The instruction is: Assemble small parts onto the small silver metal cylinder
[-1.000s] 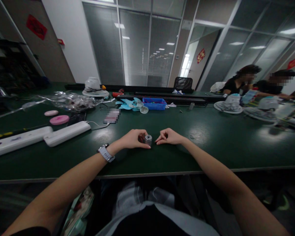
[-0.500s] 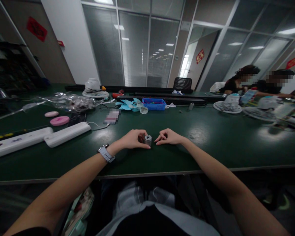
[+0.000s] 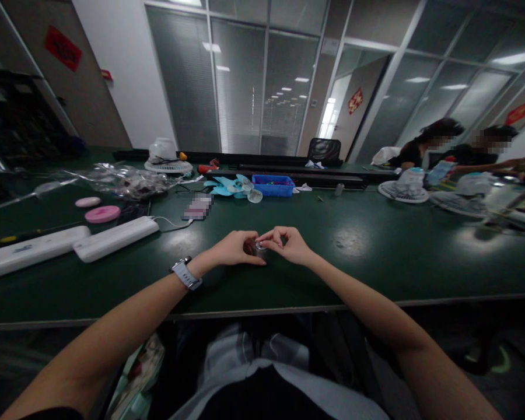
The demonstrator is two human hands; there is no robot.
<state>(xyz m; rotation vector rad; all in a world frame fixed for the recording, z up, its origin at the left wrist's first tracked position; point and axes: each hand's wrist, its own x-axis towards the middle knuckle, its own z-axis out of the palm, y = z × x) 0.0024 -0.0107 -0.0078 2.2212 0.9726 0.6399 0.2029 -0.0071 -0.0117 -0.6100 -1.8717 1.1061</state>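
Right hand point(image 3: 287, 244) has moved left since the earlier frame, its bunched fingertips now at the top of the small metal cylinder point(image 3: 259, 253); whether they pinch a part, I cannot tell. Left hand point(image 3: 233, 247) curls thumb and fingers around the cylinder, upright on the near middle of the bench point(image 3: 376, 256). Best to keep that hold steady and the fingertip pressure light, well apart from the white power strip point(image 3: 116, 238) at left and blue tray point(image 3: 273, 189) farther off

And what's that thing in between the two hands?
In the head view, a small metal cylinder is between them. The left hand curls around it, and the right hand has its fingertips at the top.
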